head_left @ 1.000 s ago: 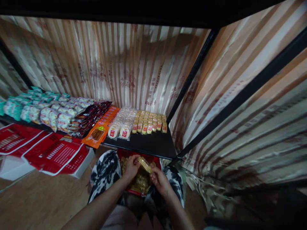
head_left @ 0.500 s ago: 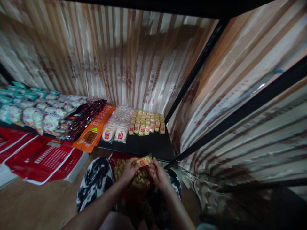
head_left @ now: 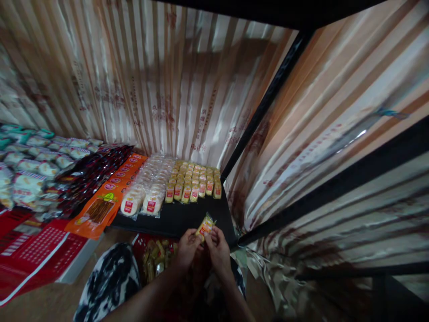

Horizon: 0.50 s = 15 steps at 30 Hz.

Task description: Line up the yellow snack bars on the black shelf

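Note:
Between my two hands is a small yellow wrapped snack (head_left: pixel 204 226) with a red and white label, tilted up to the right. My left hand (head_left: pixel 188 247) pinches its lower left end. On its right side, the fingers of my right hand (head_left: pixel 217 248) are closed on the wrapper. Below my hands, between the knees, a red bag (head_left: pixel 139 243) holds many similar yellow packets (head_left: pixel 156 257). Just beyond, rows of the same yellow snacks (head_left: pixel 194 179) stand on a black shelf (head_left: pixel 174 223).
Left of the yellow rows lie clear-wrapped round white cakes (head_left: pixel 150 203), an orange packet (head_left: pixel 100 208), dark red packets (head_left: pixel 83 179) and white snack bags (head_left: pixel 30 185). A red printed box (head_left: pixel 43 250) stands at lower left. Black frame bars (head_left: pixel 268 103) and a striped curtain (head_left: pixel 167 80) enclose the shelf.
The wrapped snack has turned more upright, and my right hand has come round its side. The view has shifted, so the shelf goods appear lower and further left.

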Tool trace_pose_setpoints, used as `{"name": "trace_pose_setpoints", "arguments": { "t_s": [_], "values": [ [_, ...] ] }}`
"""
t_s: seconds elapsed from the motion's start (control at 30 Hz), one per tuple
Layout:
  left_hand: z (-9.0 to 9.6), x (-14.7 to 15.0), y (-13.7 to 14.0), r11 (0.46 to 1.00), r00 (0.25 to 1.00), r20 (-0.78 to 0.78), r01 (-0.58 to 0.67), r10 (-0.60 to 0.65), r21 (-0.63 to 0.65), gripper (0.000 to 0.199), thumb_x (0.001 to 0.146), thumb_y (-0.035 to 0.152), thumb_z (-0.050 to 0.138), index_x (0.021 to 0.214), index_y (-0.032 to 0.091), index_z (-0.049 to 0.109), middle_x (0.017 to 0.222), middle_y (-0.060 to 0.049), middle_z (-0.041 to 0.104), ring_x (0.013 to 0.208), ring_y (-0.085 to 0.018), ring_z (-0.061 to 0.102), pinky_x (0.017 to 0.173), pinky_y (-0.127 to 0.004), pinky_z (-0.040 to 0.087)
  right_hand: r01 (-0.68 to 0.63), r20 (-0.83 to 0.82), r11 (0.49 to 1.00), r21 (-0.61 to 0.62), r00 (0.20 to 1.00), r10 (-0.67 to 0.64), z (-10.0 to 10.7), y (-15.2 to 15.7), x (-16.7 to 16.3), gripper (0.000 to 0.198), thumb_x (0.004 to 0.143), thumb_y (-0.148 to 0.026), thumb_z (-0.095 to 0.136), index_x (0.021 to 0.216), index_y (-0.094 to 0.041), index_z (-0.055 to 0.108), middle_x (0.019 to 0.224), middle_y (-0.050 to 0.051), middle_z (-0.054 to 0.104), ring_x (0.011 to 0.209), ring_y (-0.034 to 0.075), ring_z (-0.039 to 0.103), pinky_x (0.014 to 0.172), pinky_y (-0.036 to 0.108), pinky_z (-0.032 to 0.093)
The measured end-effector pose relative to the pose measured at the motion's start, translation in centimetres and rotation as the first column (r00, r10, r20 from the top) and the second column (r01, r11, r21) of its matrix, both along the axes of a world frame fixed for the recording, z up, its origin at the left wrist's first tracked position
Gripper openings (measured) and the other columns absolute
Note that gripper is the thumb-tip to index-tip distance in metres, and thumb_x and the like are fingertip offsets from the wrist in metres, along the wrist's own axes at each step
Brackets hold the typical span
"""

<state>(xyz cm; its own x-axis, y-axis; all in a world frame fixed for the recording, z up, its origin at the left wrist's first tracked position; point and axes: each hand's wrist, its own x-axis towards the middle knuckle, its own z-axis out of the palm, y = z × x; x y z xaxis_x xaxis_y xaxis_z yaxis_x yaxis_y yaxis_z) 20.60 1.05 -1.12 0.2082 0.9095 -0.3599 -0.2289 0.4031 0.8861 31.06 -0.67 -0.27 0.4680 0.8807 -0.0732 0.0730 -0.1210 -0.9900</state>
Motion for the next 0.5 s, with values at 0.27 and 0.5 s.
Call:
{"name": "trace_pose_setpoints", "arguments": {
  "t_s": [0.27, 0.5],
  "values": [
    [1.4, 2.1, 3.6, 0.94, 0.848, -0.492, -0.019, 0.196, 0.342, 0.036, 0.077, 0.017, 0.044, 0.111, 0.014, 0.053, 0.112, -0.011, 0.056, 0.084, -0.014, 0.06, 0.081, -0.028, 0.048, -0.018, 0.142, 0.999, 0.034, 0.99, 0.013, -0.8, 6.7, 3.0, 0.041, 0.067, -0.045, 0.058, 0.097, -0.017, 0.054, 0.082, 0.005, 0.066, 0.076, 0.017, 0.063, 0.07, 0.029, 0.051],
    [1.2, 3.4, 6.3, 0.838, 0.807, -0.566, 0.183, 0.17, 0.514, 0.041, 0.075, 0.008, 0.039, 0.111, 0.017, 0.055, 0.123, -0.008, 0.054, 0.116, -0.016, 0.048, 0.103, -0.033, 0.036, -0.011, 0.296, 1.0, 0.017, 0.955, 0.005, -1.3, 11.6, 4.2, 0.046, 0.067, -0.047, 0.052, 0.101, -0.015, 0.057, 0.083, 0.007, 0.065, 0.076, 0.019, 0.062, 0.074, 0.033, 0.049]
  ]
}}
